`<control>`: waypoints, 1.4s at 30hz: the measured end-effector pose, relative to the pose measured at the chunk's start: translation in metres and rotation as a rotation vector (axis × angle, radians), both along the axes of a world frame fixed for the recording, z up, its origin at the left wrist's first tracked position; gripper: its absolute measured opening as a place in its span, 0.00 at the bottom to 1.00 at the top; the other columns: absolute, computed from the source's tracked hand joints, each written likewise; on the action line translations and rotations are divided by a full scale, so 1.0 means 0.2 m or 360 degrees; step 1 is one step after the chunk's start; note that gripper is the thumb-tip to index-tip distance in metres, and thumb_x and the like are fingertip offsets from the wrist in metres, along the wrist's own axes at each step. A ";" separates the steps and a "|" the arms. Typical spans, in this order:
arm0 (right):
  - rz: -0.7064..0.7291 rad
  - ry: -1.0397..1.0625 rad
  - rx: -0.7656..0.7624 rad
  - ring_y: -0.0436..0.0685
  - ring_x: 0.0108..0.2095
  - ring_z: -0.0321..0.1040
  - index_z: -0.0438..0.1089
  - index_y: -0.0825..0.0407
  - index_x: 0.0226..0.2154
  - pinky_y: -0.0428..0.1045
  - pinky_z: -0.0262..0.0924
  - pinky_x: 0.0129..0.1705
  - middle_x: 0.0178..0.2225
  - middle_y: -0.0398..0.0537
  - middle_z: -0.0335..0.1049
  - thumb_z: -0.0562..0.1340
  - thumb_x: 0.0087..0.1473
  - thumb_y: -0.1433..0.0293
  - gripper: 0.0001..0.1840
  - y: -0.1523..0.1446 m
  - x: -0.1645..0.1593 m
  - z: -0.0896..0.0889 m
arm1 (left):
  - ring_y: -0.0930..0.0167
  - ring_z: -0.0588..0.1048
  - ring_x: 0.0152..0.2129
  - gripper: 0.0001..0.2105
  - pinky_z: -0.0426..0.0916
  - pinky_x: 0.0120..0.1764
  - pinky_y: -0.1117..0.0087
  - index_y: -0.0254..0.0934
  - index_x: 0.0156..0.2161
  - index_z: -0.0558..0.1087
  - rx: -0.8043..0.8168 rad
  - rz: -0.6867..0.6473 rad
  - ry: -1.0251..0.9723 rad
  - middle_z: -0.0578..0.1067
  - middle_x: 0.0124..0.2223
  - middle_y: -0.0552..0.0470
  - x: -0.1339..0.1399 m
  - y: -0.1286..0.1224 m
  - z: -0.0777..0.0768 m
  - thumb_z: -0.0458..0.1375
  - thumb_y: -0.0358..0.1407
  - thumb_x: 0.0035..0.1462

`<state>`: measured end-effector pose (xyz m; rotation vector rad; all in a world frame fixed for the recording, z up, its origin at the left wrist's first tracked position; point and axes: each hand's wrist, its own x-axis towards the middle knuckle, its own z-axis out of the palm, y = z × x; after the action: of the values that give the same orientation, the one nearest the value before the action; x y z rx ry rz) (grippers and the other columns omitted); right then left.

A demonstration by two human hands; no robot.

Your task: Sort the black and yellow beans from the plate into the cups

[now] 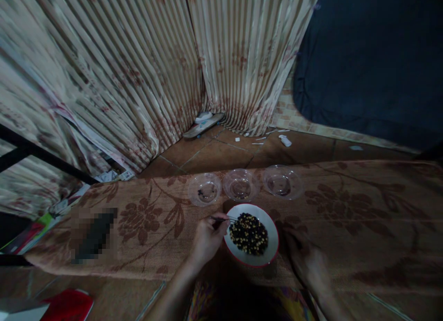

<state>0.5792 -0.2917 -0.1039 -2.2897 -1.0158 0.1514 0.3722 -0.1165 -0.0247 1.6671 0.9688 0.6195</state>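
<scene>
My left hand (209, 238) is closed on a thin pronged metal utensil (232, 218), whether tweezers or a fork I cannot tell. Its tips reach over the left rim of a white bowl with a red edge (272, 228). Inside the bowl lies a mix of black and pale yellow beans (248, 234). To the right of the bowl, my right hand (308, 261) is over the cloth, dim and blurred, so its fingers do not show clearly. Behind the bowl stand a clear left cup (194, 191) with several dark beans, a clear middle cup (239, 175) and a clear right cup (294, 184).
A brown flowered cloth (138, 247) covers the low table. A blurred-out dark object (95, 238) lies at its left. Striped curtains (138, 71) hang behind, with white scraps (284, 141) on the tiled floor. A red item (71, 305) is at lower left.
</scene>
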 end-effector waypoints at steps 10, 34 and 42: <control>-0.0008 0.0019 -0.0004 0.59 0.38 0.75 0.74 0.47 0.42 0.50 0.67 0.36 0.45 0.48 0.76 0.49 0.59 0.57 0.22 0.00 -0.01 0.02 | 0.74 0.70 0.21 0.10 0.64 0.25 0.77 0.35 0.34 0.76 0.0022 -0.0025 0.0002 0.74 0.25 0.54 0.00 0.01 -0.01 0.59 0.41 0.54; 0.0010 0.0005 0.0041 0.60 0.41 0.75 0.74 0.47 0.41 0.51 0.67 0.38 0.45 0.48 0.76 0.49 0.59 0.57 0.21 0.01 -0.01 0.02 | 0.74 0.69 0.20 0.11 0.61 0.25 0.77 0.35 0.33 0.76 0.0039 -0.0007 0.0049 0.72 0.23 0.55 0.01 0.00 -0.03 0.58 0.41 0.55; 0.0005 0.0080 0.0011 0.60 0.41 0.75 0.74 0.47 0.42 0.50 0.67 0.37 0.45 0.48 0.75 0.50 0.58 0.56 0.22 0.00 -0.01 0.03 | 0.74 0.71 0.22 0.10 0.63 0.26 0.77 0.36 0.32 0.76 0.0094 -0.0024 0.0060 0.74 0.26 0.55 0.00 0.00 -0.02 0.58 0.41 0.56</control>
<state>0.5779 -0.2908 -0.0982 -2.2666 -0.9924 0.2054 0.3729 -0.1158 -0.0295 1.7424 0.9721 0.6140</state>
